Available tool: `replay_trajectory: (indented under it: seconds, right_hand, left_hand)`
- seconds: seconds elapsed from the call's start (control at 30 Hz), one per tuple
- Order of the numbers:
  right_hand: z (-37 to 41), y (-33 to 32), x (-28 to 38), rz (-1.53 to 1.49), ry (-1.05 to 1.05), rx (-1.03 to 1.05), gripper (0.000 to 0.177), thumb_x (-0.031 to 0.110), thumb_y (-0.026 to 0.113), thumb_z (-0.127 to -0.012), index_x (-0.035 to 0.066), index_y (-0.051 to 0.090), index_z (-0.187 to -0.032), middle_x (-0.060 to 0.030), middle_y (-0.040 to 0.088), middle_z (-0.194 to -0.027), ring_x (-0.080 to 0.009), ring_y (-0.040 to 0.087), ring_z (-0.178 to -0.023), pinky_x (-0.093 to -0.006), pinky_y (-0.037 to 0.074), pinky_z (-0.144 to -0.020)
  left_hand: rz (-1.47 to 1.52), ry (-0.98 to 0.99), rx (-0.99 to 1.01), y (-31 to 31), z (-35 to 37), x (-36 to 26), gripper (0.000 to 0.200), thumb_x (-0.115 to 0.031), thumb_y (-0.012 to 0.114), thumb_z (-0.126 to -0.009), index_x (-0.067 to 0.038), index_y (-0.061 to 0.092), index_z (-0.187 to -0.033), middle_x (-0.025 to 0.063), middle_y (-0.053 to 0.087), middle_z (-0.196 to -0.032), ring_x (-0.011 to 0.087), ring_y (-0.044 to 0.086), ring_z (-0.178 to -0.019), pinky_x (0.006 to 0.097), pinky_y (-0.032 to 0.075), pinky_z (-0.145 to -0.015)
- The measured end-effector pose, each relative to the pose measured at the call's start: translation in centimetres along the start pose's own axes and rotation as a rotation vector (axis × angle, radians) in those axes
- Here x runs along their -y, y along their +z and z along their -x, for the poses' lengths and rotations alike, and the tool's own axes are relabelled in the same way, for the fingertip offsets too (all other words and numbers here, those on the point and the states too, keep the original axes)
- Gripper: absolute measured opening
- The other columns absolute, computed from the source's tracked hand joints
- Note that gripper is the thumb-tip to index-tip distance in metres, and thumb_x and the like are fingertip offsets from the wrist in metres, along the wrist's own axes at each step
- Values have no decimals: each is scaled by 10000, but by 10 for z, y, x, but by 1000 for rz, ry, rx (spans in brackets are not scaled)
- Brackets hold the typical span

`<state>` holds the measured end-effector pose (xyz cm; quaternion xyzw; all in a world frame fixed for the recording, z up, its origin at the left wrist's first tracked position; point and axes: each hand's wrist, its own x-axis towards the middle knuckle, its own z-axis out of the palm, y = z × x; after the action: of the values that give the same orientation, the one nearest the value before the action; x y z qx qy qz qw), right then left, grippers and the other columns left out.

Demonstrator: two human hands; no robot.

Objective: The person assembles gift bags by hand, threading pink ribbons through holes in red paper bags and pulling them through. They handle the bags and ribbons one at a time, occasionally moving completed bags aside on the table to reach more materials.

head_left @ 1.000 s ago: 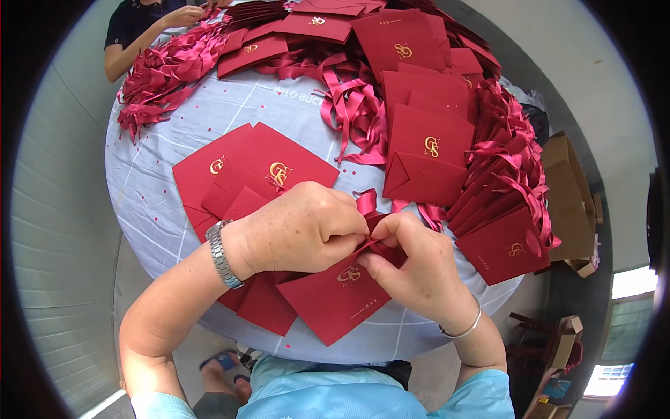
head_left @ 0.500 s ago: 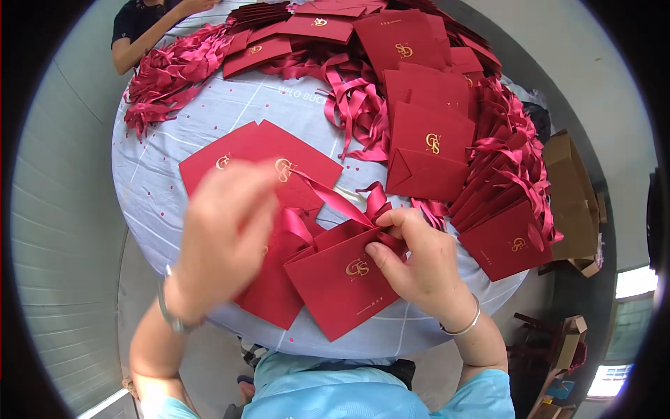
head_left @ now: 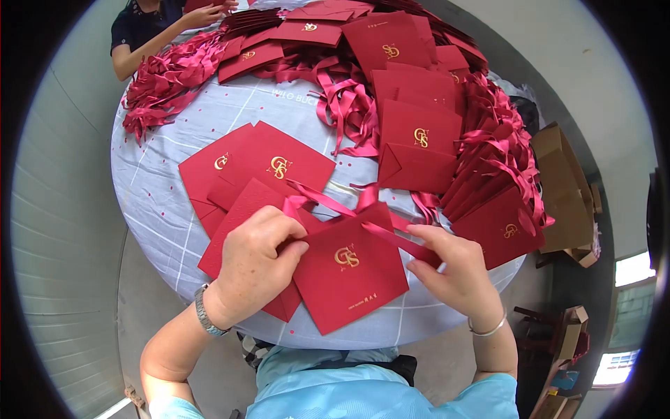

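Note:
A red paper bag (head_left: 352, 286) with a gold monogram lies tilted in front of me, pink-red ribbon at its top edge. My left hand (head_left: 259, 255) is closed at the bag's upper left edge, thumb and fingers pinched together; its fingertips partly hide the grip. Between the thumb and fingers of my right hand (head_left: 453, 265) is a length of ribbon (head_left: 401, 243), drawn out to the right of the bag. Under my left hand lies another red bag (head_left: 241, 213). Two more flat bags with gold monograms, one of them a red bag (head_left: 289, 157), lie just beyond.
Stacked red bags (head_left: 419, 133) with ribbons cover the table's far and right sides. A heap of ribbons (head_left: 171, 77) lies at the far left, near another person's arm (head_left: 157, 42). Loose ribbons (head_left: 345, 105) lie mid-table. A cardboard box (head_left: 562, 188) stands beyond the right edge.
My left hand has come down from its blurred, raised position to the bag's left edge. My right hand has moved right, drawing ribbon away from the bag's top.

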<state>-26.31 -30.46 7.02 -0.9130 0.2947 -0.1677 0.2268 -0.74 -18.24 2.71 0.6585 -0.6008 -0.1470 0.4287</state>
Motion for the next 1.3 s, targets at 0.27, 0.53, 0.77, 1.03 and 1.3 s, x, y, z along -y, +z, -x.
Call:
replay_trajectory:
  seconds: [0.27, 0.53, 0.77, 1.03, 1.3]
  right_hand:
    - [48, -54, -23, -990, 31, -20, 409, 1, 769, -728, -67, 640, -1111, -138, 675, -901, -168, 662, -777, -265, 513, -638]
    - [45, -28, 1, -1134, -85, -239, 500, 88, 796, -705, -52, 650, -1163, -210, 699, -968, -265, 688, -811, -318, 548, -705]
    - [3, -12, 26, -369, -480, -497, 205, 76, 750, -799, 43, 691, -993, -161, 608, -1120, -312, 587, -1016, -375, 480, -824]
    - [-36, 58, 45, -473, -314, -228, 219, 90, 654, -799, 21, 549, -977, -154, 646, -789, -353, 650, -737, -452, 494, -636]
    - [-55, 95, 30, -110, -179, -275, 171, 75, 652, -701, -7, 559, -819, -168, 645, -726, -323, 665, -660, -418, 515, -554]
  left_hand:
    - [-30, -178, 80, -8, -13, 3, 90, -64, 680, -750, -1, 630, -789, 137, 610, -782, 297, 621, -711, 396, 496, -639]
    - [-27, -115, 167, -17, -22, -1, 122, -75, 684, -766, 6, 608, -816, 175, 596, -776, 342, 607, -744, 415, 487, -668]
    - [-17, -237, 214, -12, -22, 16, 137, 14, 688, -739, 34, 572, -808, 81, 563, -775, 160, 557, -704, 295, 463, -645]
    - [216, -260, 207, -6, -29, 29, 105, 18, 623, -801, -21, 526, -790, -4, 503, -637, 41, 420, -477, 215, 309, -411]
    - [262, -139, 216, 1, -25, 32, 103, 21, 607, -857, -29, 519, -840, -32, 487, -734, 28, 442, -614, 186, 338, -544]
